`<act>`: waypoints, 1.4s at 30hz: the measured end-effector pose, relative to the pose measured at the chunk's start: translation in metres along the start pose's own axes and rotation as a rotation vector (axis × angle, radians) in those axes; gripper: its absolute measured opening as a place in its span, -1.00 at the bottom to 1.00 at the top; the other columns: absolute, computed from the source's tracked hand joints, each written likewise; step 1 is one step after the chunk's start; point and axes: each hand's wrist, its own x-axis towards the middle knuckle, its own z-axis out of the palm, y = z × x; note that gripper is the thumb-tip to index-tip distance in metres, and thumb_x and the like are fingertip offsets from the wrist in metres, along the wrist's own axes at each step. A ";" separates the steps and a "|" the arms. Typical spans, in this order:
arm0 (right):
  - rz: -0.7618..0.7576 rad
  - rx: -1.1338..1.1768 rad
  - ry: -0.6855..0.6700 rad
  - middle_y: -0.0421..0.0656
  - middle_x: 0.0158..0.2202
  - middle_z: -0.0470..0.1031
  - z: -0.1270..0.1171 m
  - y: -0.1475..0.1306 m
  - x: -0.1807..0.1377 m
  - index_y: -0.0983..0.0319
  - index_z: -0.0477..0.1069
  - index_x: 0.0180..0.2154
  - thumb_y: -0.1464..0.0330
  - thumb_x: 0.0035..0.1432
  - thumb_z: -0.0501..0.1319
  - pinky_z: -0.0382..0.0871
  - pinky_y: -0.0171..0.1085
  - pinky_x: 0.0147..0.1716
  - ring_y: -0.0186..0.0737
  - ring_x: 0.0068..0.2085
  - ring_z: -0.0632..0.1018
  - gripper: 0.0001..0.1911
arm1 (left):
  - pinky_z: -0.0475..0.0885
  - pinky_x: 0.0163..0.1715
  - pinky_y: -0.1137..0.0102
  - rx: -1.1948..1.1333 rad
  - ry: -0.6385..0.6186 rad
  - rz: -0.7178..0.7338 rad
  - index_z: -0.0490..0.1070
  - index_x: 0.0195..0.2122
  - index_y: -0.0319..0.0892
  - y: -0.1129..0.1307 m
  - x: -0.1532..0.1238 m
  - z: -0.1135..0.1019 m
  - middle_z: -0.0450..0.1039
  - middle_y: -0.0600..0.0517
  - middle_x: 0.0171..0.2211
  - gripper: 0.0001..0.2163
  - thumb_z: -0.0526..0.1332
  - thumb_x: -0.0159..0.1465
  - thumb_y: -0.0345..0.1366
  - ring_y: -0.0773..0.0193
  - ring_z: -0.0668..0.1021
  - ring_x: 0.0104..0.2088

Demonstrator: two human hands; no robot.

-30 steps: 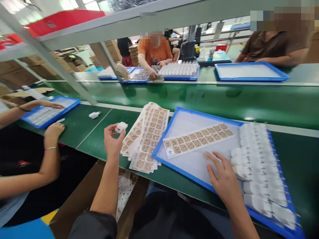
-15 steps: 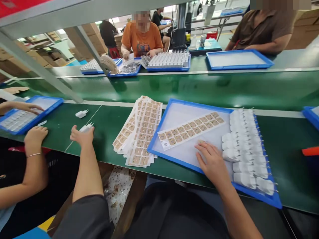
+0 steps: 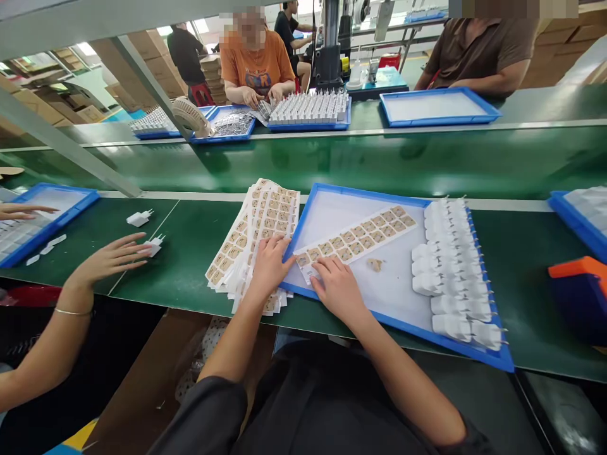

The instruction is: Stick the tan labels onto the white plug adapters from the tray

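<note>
My left hand [image 3: 271, 265] rests over the stack of sticker sheets [image 3: 272, 205] by the tray's left rim, fingers spread and holding nothing. Fingertips of my right hand [image 3: 339, 287] lie at the lower left end of a single sticker sheet [image 3: 363, 235], thumb apart from the fingers. That sheet of tan labels lies slanted inside the blue-rimmed tray [image 3: 379, 194]. A small loose tan sticker [image 3: 376, 264] sits in the tray, right of my right hand. White plug adapters [image 3: 450, 272] fill the tray's right side in rows, prongs mostly pointing right.
At left, a co-worker's hand [image 3: 111, 258] reaches to a white plug adapter [image 3: 154, 245]; another adapter [image 3: 139, 218] lies behind it. A co-worker's tray [image 3: 71, 212] is far left. An orange and dark blue object [image 3: 578, 291] stands right. Across the bench, people sit behind trays.
My left hand has left the white adapter and moved right to the stack. My right hand has shifted left, uncovering the loose sticker. The co-worker's hand has reached toward the adapter.
</note>
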 end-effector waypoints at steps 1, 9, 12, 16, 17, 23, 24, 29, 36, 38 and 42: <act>0.003 0.009 0.007 0.03 0.12 0.54 0.000 0.001 -0.002 0.20 0.49 0.06 0.34 0.36 0.13 0.38 0.04 0.10 0.07 0.14 0.47 -0.70 | 0.35 0.20 -0.02 0.003 -0.003 -0.011 0.49 0.08 -0.13 0.000 -0.001 0.002 0.48 -0.15 0.10 -0.64 0.32 0.25 -0.24 -0.11 0.43 0.13; 0.092 0.088 0.011 0.06 0.16 0.50 0.000 0.005 -0.004 0.25 0.44 0.14 0.43 0.32 0.08 0.36 0.06 0.16 0.09 0.18 0.46 -0.61 | 0.32 0.24 -0.04 0.031 -0.077 0.004 0.48 0.14 -0.06 0.006 -0.012 0.000 0.31 -0.16 0.26 -0.56 0.35 0.25 -0.10 -0.17 0.36 0.24; 0.083 0.125 0.023 0.07 0.16 0.50 -0.001 0.009 -0.006 0.26 0.40 0.18 0.47 0.30 0.07 0.36 0.09 0.19 0.08 0.18 0.46 -0.56 | 0.27 0.28 -0.08 0.045 -0.153 0.007 0.51 0.12 -0.06 0.008 -0.009 0.003 0.25 -0.17 0.31 -0.56 0.36 0.23 -0.08 -0.23 0.31 0.30; 0.055 0.184 0.012 0.07 0.13 0.51 -0.005 0.015 -0.010 0.32 0.42 0.14 0.46 0.32 0.05 0.34 0.06 0.24 0.06 0.18 0.47 -0.60 | 0.26 0.31 -0.07 0.009 -0.172 0.006 0.58 -0.03 -0.11 0.012 -0.006 0.006 0.29 -0.17 0.29 -0.70 0.39 0.22 -0.18 -0.20 0.33 0.29; 0.048 0.199 0.014 0.07 0.12 0.52 -0.006 0.016 -0.010 0.31 0.44 0.11 0.46 0.32 0.05 0.34 0.06 0.24 0.06 0.17 0.48 -0.62 | 0.25 0.31 -0.07 -0.007 -0.166 0.003 0.59 -0.08 -0.12 0.014 -0.006 0.005 0.30 -0.17 0.28 -0.74 0.40 0.21 -0.22 -0.19 0.33 0.29; -0.048 0.323 0.210 0.02 0.06 0.54 -0.006 0.014 -0.010 0.21 0.44 0.08 0.44 0.35 0.10 0.46 0.03 0.13 0.00 0.11 0.53 -0.68 | 0.31 0.26 -0.01 -0.198 -0.019 0.005 0.57 -0.20 -0.10 0.037 -0.014 -0.010 0.44 -0.11 0.12 -0.90 0.33 0.26 -0.28 -0.07 0.40 0.22; -0.089 0.360 0.265 0.01 0.06 0.53 -0.006 0.012 -0.009 0.19 0.44 0.09 0.44 0.35 0.11 0.48 0.01 0.12 -0.02 0.11 0.53 -0.68 | 0.39 0.19 0.07 -0.270 -0.040 0.000 0.56 -0.18 -0.10 0.042 -0.015 -0.014 0.51 -0.09 0.01 -0.89 0.30 0.29 -0.27 0.00 0.49 0.12; -0.192 0.452 0.490 -0.03 -0.09 0.52 -0.014 0.006 -0.004 0.14 0.47 0.01 0.45 0.36 0.16 0.54 -0.12 -0.02 -0.14 -0.04 0.57 -0.76 | 0.53 -0.14 0.33 -0.609 -0.175 -0.095 0.55 -0.13 -0.15 0.059 -0.025 -0.028 0.60 0.01 -0.27 -0.82 0.28 0.30 -0.20 0.22 0.61 -0.27; -0.352 0.370 0.496 -0.09 -0.21 0.51 -0.027 0.014 -0.001 0.11 0.54 -0.06 0.46 0.34 0.20 0.51 -0.22 -0.25 -0.20 -0.19 0.52 -0.78 | 0.54 -0.08 0.31 -0.994 -0.354 -0.155 0.59 -0.07 -0.20 0.057 -0.031 -0.033 0.63 -0.05 -0.23 -0.71 0.26 0.33 -0.11 0.17 0.63 -0.19; -0.378 0.330 0.511 -0.09 -0.23 0.52 -0.029 0.016 -0.001 0.11 0.54 -0.09 0.46 0.33 0.21 0.49 -0.22 -0.24 -0.21 -0.22 0.51 -0.80 | 0.55 -0.15 0.34 -1.031 -0.351 -0.181 0.62 -0.12 -0.22 0.057 -0.031 -0.033 0.61 -0.04 -0.33 -0.70 0.24 0.34 -0.10 0.20 0.62 -0.26; -0.426 0.239 0.543 -0.10 -0.27 0.54 -0.031 0.017 -0.002 0.14 0.53 -0.11 0.47 0.32 0.23 0.45 -0.23 -0.26 -0.22 -0.28 0.50 -0.83 | 0.54 -0.20 0.37 -1.039 -0.367 -0.199 0.64 -0.22 -0.23 0.059 -0.029 -0.036 0.59 -0.01 -0.41 -0.71 0.25 0.31 -0.11 0.24 0.61 -0.33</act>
